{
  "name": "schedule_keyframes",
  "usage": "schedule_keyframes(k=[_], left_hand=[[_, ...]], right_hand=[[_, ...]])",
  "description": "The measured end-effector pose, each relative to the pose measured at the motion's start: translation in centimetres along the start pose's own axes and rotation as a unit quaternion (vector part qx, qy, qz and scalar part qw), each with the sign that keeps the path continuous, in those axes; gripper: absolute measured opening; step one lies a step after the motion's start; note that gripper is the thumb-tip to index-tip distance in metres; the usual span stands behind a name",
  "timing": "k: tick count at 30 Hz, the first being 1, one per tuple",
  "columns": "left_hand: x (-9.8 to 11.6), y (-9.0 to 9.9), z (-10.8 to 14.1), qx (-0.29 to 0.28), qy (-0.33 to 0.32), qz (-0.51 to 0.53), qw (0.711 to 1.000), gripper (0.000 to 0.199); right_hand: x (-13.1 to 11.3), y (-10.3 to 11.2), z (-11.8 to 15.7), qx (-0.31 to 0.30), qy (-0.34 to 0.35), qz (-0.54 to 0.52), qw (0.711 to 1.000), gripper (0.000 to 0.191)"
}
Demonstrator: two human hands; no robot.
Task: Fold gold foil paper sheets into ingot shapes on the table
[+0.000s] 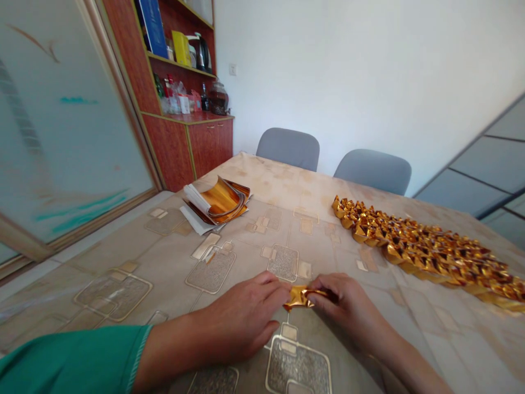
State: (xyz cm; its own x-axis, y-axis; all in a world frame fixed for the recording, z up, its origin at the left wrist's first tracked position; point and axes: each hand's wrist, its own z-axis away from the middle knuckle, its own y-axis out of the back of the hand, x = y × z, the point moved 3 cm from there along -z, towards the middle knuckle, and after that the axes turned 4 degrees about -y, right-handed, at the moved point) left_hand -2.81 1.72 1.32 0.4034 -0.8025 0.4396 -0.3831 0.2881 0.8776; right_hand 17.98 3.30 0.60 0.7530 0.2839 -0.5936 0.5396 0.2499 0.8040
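Note:
Between my hands, low over the patterned tablecloth (241,257), is a small piece of gold foil paper (298,297), partly folded and creased. My left hand (246,312) has its fingers closed at the left end of the foil; the fingertips partly hide that end. At the other end, the thumb and fingers of my right hand (338,298) pinch the foil. To the right lie rows of folded gold foil pieces (426,246), packed closely together. A stack of gold foil sheets (221,202), curled and mixed with white paper, sits at the back left.
Two grey chairs (289,146) stand behind the table's far edge. A reddish wooden cabinet (186,145) with bottles and a kettle (202,53) is at the back left, beside a frosted sliding door (74,120).

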Motion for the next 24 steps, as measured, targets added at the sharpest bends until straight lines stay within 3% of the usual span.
schedule_keyframes(k=[12,24], left_hand=[[0.4,-0.5,0.0,0.011,-0.046,-0.057,0.997,0.046],[0.3,-1.1,0.2,0.029,-0.056,-0.061,0.996,0.042]], right_hand=[[-0.2,-0.5,-0.5,0.059,0.004,0.023,0.998,0.014],[0.1,-0.8,-0.6,0.055,-0.004,0.024,0.998,0.014]])
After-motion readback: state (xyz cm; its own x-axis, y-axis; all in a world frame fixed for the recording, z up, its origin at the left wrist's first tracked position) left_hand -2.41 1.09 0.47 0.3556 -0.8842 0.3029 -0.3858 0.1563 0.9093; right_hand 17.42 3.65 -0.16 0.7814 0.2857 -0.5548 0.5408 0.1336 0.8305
